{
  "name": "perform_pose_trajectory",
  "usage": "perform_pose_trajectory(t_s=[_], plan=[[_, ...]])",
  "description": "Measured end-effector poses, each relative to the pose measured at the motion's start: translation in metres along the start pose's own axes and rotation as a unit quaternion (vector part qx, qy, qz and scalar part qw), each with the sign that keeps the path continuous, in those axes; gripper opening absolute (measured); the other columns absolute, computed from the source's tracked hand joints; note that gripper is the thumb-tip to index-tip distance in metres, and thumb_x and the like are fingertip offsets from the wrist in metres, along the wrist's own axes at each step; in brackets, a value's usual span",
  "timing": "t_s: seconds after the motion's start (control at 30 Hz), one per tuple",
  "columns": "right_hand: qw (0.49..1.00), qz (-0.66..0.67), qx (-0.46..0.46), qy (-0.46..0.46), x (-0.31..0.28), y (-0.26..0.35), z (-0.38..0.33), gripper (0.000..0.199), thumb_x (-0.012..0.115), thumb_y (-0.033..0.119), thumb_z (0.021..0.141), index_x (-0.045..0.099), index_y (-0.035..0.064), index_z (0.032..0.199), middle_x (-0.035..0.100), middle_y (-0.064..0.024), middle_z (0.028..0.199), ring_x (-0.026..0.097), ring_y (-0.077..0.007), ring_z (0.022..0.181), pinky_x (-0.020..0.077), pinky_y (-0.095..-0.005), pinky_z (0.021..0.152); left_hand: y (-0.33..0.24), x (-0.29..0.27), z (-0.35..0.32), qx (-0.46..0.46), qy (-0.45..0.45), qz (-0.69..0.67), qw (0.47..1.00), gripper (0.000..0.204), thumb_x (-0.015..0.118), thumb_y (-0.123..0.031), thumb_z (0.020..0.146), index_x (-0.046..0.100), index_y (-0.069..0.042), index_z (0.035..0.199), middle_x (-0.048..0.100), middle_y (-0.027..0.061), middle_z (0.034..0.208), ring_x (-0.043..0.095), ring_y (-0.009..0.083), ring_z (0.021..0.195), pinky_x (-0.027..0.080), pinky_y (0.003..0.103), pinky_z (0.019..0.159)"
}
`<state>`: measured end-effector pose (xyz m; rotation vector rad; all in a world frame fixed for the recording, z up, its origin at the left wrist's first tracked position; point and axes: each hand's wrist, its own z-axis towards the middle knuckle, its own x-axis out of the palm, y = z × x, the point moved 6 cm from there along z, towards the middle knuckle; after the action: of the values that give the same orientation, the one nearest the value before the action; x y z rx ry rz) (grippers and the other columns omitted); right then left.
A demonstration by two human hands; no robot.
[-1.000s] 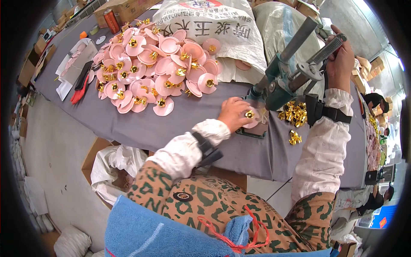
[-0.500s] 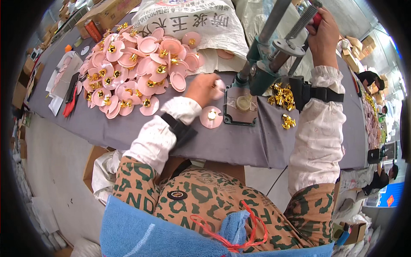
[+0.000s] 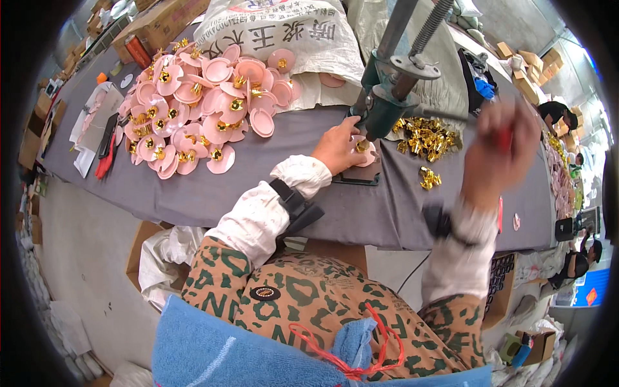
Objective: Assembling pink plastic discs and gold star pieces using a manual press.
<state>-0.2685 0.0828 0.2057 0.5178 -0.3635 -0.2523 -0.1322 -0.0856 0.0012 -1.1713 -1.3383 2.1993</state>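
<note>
My left hand (image 3: 338, 149) grips the edge of a pink disc (image 3: 365, 155) with a gold metal fitting at its middle, on the base (image 3: 358, 181) of a green hand press (image 3: 391, 103). The press's ram comes down right at the gold fitting; whether they touch, I cannot tell. My right hand (image 3: 500, 151), smeared by motion, is closed round the red knob (image 3: 506, 137) of the press lever (image 3: 442, 115). Left of the press lies a big heap of pink discs (image 3: 219, 97), many with gold fittings. Loose gold fittings (image 3: 429, 140) are piled right of the press, with a small cluster (image 3: 429, 178) nearer me.
A white woven sack (image 3: 277, 39) lies behind the discs, beside a red can (image 3: 137, 51) and a cardboard box (image 3: 158, 29). Black-and-red pliers (image 3: 106, 145) rest at the left on the grey tablecloth (image 3: 258, 187). Other people work far right.
My right hand has swung the lever down toward me. My left hand has moved right, bringing a disc under the ram. The single disc left of the press no longer shows on the cloth.
</note>
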Motion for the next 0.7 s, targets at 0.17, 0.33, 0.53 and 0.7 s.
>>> perform_pose_trajectory(t_s=[0.17, 0.33, 0.53, 0.7], plan=[[0.943, -0.326, 0.058, 0.032, 0.001, 0.008, -0.160, 0.014, 0.056, 0.013, 0.080, 0.066, 0.0035, 0.077, 0.063, -0.0081, 0.074, 0.063, -0.0245, 0.079, 0.0341, -0.0507, 0.105, 0.000, 0.008, 0.005, 0.016, 0.023, -0.008, 1.000, 0.080, 0.080, -0.021, 0.067, 0.042, -0.001, 0.134, 0.064, 0.0174, 0.110, 0.058, 0.0342, 0.105, 0.047, 0.042, 0.090], [0.946, -0.310, 0.033, 0.091, 0.006, 0.018, -0.127, 0.017, 0.049, 0.009, 0.083, 0.063, 0.0020, 0.077, 0.060, -0.0084, 0.070, 0.061, -0.0241, 0.075, 0.0429, -0.0486, 0.095, 0.004, 0.014, 0.008, -0.003, 0.007, 0.037, 0.999, 0.075, 0.079, -0.024, 0.069, 0.044, -0.005, 0.133, 0.067, 0.0135, 0.102, 0.059, 0.0335, 0.102, 0.049, 0.043, 0.087], [0.976, -0.190, 0.014, -0.109, 0.024, -0.001, 0.048, 0.027, 0.044, 0.012, 0.096, 0.060, -0.0073, 0.104, 0.061, -0.0149, 0.088, 0.057, -0.0199, 0.068, 0.0418, -0.0240, 0.048, 0.006, 0.016, 0.006, -0.021, -0.015, 0.069, 0.997, 0.067, 0.078, -0.024, 0.070, 0.048, -0.007, 0.127, 0.068, 0.0121, 0.097, 0.061, 0.0337, 0.096, 0.049, 0.044, 0.084], [0.978, -0.105, 0.162, -0.074, -0.016, -0.092, 0.135, 0.034, 0.048, 0.012, 0.095, 0.057, -0.0054, 0.123, 0.061, -0.0083, 0.084, 0.049, -0.0070, 0.063, 0.0297, -0.0171, 0.046, 0.011, 0.006, 0.010, -0.037, -0.005, -0.005, 0.999, 0.064, 0.077, -0.024, 0.072, 0.050, -0.005, 0.126, 0.069, 0.0171, 0.099, 0.065, 0.0340, 0.090, 0.052, 0.042, 0.083]])
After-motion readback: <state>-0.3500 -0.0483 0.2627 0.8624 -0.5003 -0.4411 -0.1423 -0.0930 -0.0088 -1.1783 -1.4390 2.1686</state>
